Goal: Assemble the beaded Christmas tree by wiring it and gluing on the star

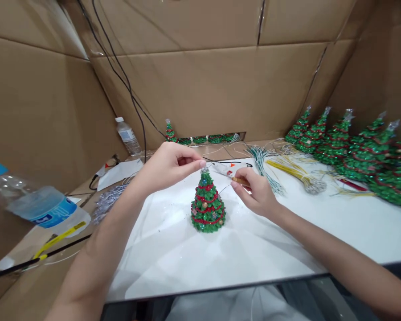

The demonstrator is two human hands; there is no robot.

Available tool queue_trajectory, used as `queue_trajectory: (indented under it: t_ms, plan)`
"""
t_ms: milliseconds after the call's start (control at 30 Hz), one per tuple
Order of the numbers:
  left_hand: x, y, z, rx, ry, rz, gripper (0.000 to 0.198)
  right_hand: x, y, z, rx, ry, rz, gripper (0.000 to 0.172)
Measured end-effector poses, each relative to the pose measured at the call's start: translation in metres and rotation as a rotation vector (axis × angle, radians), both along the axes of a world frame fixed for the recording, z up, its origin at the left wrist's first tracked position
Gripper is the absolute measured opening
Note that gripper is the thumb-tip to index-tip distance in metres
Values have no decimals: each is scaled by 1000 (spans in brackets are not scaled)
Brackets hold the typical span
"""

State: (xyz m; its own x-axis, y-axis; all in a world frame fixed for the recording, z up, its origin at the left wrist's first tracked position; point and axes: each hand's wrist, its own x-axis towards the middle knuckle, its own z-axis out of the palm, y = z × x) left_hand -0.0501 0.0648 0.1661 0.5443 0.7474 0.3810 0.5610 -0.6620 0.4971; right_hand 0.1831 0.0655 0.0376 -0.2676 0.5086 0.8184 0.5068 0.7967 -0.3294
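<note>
- Head view, clock face centred on the tree between the hands.
- Tree (208, 209): centre of the dial, upright on the white top of the bench (173, 267); green, with red garland, small ornaments and a clear tip (204, 169).
- Left hand (175, 164): at 11 o'clock, thumb and forefinger pinched together at the clear tip; the remaining fingers are curled.
- Right hand (256, 192): at 2 o'clock, fingers curled round a brown stick (241, 181), mostly covered, identity not determinable. A thin dark strand (224, 188) runs from the fingertips towards the tree; contact with the branches cannot be confirmed.
- White tool (223, 169) with red marks: at 1 o'clock, behind the tree, partly hidden.
- At 2 o'clock, beyond the right hand: a green-and-white wire bundle (261, 162), then a yellow wire bundle (292, 171), then a row of similar trees (341, 140), upright.
- At 9 o'clock: a silvery wire bundle (108, 204) and, farther out, a large blue-capped bottle (50, 207), tilted in view.
- At 10 o'clock: a small bottle (128, 137) with a white cap.
- At 12 o'clock: a cardboard wall (194, 89) with a low slot, more green trees (200, 140) visible through it.
</note>
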Motion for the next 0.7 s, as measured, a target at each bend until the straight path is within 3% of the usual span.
queue_trajectory:
  t_ms: [167,333,533,700]
  plan:
    - [1,0,1,-49,-35,-2,28,1,-2,-5,-19,1,-13,7]
    - [-3,5,-6,-82,-73,-22,30,-8,1,1,-3,47,8,5]
    - [-4,2,-21,73,-139,-5,28,-20,-2,6,11,215,59,8]
    - [-1,-2,-20,207,-84,14,25,-20,-5,2,-46,267,14,8]
